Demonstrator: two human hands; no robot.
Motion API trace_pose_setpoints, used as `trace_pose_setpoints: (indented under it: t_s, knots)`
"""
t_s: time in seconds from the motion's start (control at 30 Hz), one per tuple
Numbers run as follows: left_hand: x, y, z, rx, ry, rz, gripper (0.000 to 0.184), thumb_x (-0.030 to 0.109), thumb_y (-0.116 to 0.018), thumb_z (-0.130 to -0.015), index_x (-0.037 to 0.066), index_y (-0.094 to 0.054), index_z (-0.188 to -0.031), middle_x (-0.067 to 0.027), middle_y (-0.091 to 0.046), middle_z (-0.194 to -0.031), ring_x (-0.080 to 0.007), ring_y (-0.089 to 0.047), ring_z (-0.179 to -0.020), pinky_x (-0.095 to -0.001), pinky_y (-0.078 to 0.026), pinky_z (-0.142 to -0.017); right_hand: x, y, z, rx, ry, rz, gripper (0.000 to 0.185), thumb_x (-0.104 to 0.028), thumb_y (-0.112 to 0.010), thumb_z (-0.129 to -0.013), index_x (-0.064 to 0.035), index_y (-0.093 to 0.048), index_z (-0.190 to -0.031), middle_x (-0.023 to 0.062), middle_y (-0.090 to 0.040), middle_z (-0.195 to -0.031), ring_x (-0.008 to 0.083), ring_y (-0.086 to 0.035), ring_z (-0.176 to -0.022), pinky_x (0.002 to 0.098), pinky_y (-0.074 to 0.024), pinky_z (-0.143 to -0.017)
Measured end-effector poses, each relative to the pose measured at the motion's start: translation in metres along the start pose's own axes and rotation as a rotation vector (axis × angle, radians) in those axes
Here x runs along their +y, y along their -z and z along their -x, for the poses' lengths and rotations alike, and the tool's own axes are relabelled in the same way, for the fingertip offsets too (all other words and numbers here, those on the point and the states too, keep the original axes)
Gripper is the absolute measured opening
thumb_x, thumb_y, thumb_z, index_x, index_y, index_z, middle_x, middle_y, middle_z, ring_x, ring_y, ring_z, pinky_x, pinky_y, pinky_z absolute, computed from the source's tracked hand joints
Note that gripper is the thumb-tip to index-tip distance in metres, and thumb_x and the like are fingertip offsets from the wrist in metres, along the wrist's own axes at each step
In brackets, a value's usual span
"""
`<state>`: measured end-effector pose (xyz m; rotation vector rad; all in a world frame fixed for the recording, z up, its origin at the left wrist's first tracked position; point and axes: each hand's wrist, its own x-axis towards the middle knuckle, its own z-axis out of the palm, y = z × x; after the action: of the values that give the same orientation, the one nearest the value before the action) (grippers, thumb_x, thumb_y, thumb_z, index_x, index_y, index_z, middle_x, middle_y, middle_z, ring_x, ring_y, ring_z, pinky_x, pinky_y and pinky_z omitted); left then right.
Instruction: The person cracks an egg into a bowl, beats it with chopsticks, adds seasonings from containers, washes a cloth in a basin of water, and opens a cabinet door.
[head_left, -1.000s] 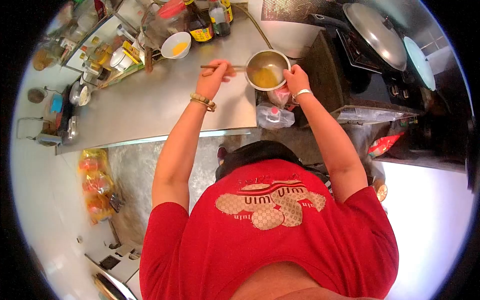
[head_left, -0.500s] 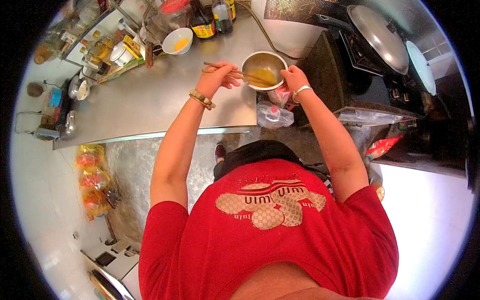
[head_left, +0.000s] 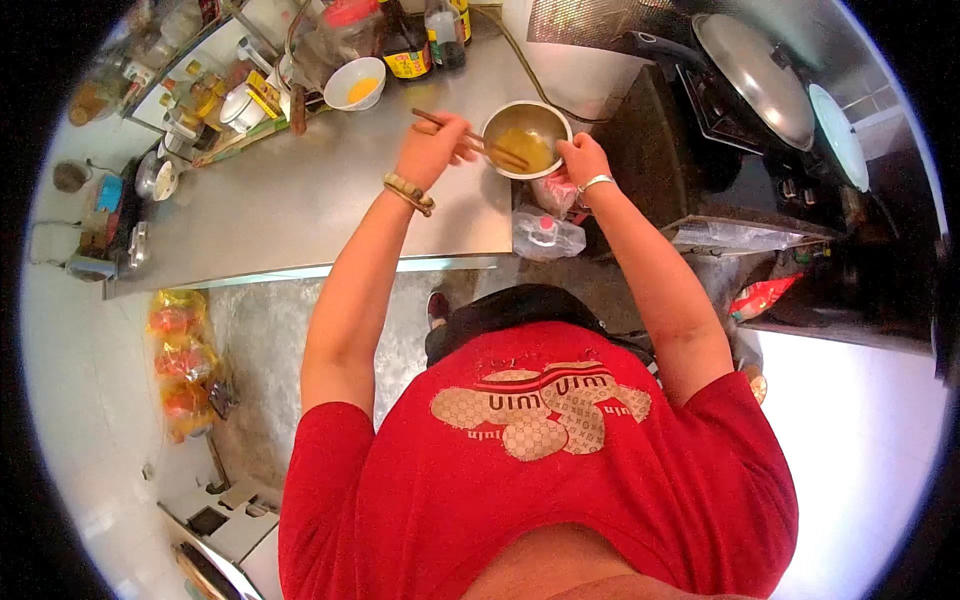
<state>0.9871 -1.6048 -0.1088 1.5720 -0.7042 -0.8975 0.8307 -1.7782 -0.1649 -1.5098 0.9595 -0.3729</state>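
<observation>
My left hand [head_left: 436,148] is closed around a pair of wooden chopsticks [head_left: 496,153]. Their tips dip into yellow liquid, which looks like beaten egg [head_left: 530,148], inside a round metal bowl [head_left: 505,112]. The bowl is tilted towards me at the right end of the steel counter [head_left: 330,205]. My right hand [head_left: 584,160] grips the bowl's right rim between thumb and fingers. Farther back on the counter stands a small white bowl [head_left: 341,96] with something yellow in it.
Sauce bottles [head_left: 407,50] and a red-lidded jar [head_left: 352,38] stand behind the white bowl. A plastic jug [head_left: 547,236] sits below the counter's right end. To the right is a stove [head_left: 735,185] with a lidded wok [head_left: 755,80]. Seasonings [head_left: 205,105] fill a rack at left.
The chopsticks have swept through the bowl, now pointing more steeply down to the right. The bowl and my right hand have shifted slightly left.
</observation>
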Motion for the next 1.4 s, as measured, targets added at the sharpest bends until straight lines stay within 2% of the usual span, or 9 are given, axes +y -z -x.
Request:
trace_pose_setpoints:
  t_s: [0.1, 0.2, 0.27, 0.5, 0.57, 0.67, 0.77, 0.87, 1.4]
  knots:
    - [-0.005, 0.001, -0.002, 0.254, -0.228, 0.049, 0.022, 0.022, -0.05, -0.086, 0.002, -0.058, -0.089, -0.0088, -0.063, -0.079, -0.0154, -0.063, -0.066, -0.023, -0.048, -0.054, 0.001, -0.004, -0.004, -0.01, -0.015, -0.143, 0.016, -0.014, -0.046, -0.082, 0.0008, -0.043, -0.08, 0.0143, -0.058, -0.061, 0.0188, -0.058, -0.042, 0.0268, -0.0455, -0.036]
    - [-0.002, 0.004, 0.002, -0.001, 0.03, 0.073, 0.021, 0.021, -0.049, -0.086, 0.002, -0.058, -0.089, -0.0082, -0.063, -0.079, -0.0147, -0.063, -0.066, -0.0225, -0.048, -0.055, 0.0, -0.007, -0.007, 0.001, -0.032, -0.115, 0.016, -0.014, -0.046, -0.082, 0.0017, -0.043, -0.08, 0.0148, -0.058, -0.061, 0.0193, -0.058, -0.043, 0.027, -0.0461, -0.036]
    - [-0.007, 0.007, -0.003, 0.306, -0.231, -0.019, 0.021, 0.021, -0.05, -0.086, 0.002, -0.058, -0.09, -0.0083, -0.063, -0.079, -0.0155, -0.063, -0.067, -0.0224, -0.048, -0.055, -0.001, -0.01, -0.007, 0.005, -0.02, -0.139, 0.016, -0.013, -0.046, -0.082, 0.0022, -0.043, -0.08, 0.015, -0.057, -0.061, 0.0197, -0.058, -0.043, 0.0272, -0.0459, -0.036]
    - [-0.013, 0.007, -0.006, 0.245, -0.21, 0.067, 0.021, 0.02, -0.05, -0.084, 0.001, -0.06, -0.089, -0.0095, -0.064, -0.083, -0.0161, -0.064, -0.07, -0.023, -0.048, -0.056, -0.012, -0.017, -0.005, -0.029, 0.032, -0.077, 0.015, -0.011, -0.047, -0.082, 0.0037, -0.044, -0.082, 0.0165, -0.057, -0.063, 0.0207, -0.058, -0.044, 0.0279, -0.046, -0.035]
    - [-0.014, 0.012, -0.006, 0.074, -0.01, 0.136, 0.021, 0.021, -0.05, -0.086, 0.003, -0.059, -0.092, -0.009, -0.064, -0.082, -0.0167, -0.063, -0.07, -0.0235, -0.049, -0.058, -0.01, -0.019, -0.011, -0.036, 0.011, -0.107, 0.015, -0.011, -0.047, -0.082, 0.0036, -0.044, -0.081, 0.0166, -0.058, -0.064, 0.021, -0.058, -0.044, 0.0281, -0.0463, -0.035]
    - [-0.016, 0.019, -0.011, 0.241, -0.198, 0.041, 0.021, 0.021, -0.05, -0.086, 0.003, -0.059, -0.093, -0.0095, -0.064, -0.083, -0.018, -0.064, -0.072, -0.0241, -0.049, -0.058, -0.008, -0.021, -0.016, -0.043, -0.012, -0.17, 0.014, -0.01, -0.047, -0.081, 0.0036, -0.044, -0.081, 0.0166, -0.057, -0.064, 0.0216, -0.058, -0.044, 0.0284, -0.0467, -0.035]
    - [-0.011, 0.022, -0.004, 0.076, 0.037, 0.155, 0.02, 0.018, -0.049, -0.085, 0.002, -0.058, -0.091, -0.0097, -0.063, -0.083, -0.0174, -0.063, -0.071, -0.0242, -0.049, -0.057, -0.008, -0.026, -0.018, -0.048, -0.025, -0.186, 0.014, -0.01, -0.047, -0.081, 0.0038, -0.044, -0.08, 0.0164, -0.057, -0.064, 0.022, -0.058, -0.043, 0.0286, -0.0468, -0.035]
    - [-0.017, 0.029, -0.009, 0.244, -0.142, 0.141, 0.021, 0.019, -0.05, -0.085, 0.002, -0.058, -0.092, -0.0096, -0.063, -0.082, -0.0174, -0.063, -0.071, -0.0242, -0.049, -0.057, -0.009, -0.033, -0.019, -0.051, -0.033, -0.202, 0.015, -0.012, -0.047, -0.082, 0.002, -0.043, -0.078, 0.0145, -0.056, -0.063, 0.0201, -0.058, -0.045, 0.0272, -0.0463, -0.037]
    - [-0.021, 0.054, -0.003, 0.298, -0.053, 0.056, 0.024, 0.021, -0.05, -0.085, 0.0, -0.058, -0.091, -0.0111, -0.062, -0.082, -0.0199, -0.064, -0.069, -0.0244, -0.05, -0.055, -0.029, -0.061, -0.022, 0.025, 0.099, 0.017, 0.019, -0.013, -0.049, -0.082, -0.0011, -0.039, -0.072, 0.0139, -0.055, -0.06, 0.0206, -0.058, -0.043, 0.0286, -0.0458, -0.035]
